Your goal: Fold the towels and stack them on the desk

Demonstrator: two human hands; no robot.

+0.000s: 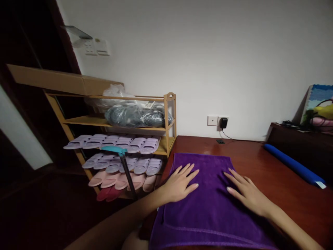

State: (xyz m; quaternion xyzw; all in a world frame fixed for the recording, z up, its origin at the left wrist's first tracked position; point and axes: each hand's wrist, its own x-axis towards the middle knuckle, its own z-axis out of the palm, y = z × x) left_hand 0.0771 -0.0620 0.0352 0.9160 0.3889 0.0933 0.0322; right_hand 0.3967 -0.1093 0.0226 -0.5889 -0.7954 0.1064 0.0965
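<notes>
A purple towel point(208, 211) lies folded in layers on the reddish-brown wooden table point(252, 163), its stitched edges showing near the front. On its left side my left hand point(182, 182) rests flat with the fingers spread. My right hand point(246, 192) is over the towel's right edge, fingers stretched out and apart, with a shadow beneath; whether the whole palm touches the cloth I cannot tell. Neither hand grips anything.
Left of the table stands a wooden shoe rack point(168, 125) with several lilac slippers point(149, 145) and pink ones. A turquoise-topped handle point(114, 150) rises before it. A blue roll point(293, 165) lies at the right. A black plug point(223, 123) sits in the wall socket.
</notes>
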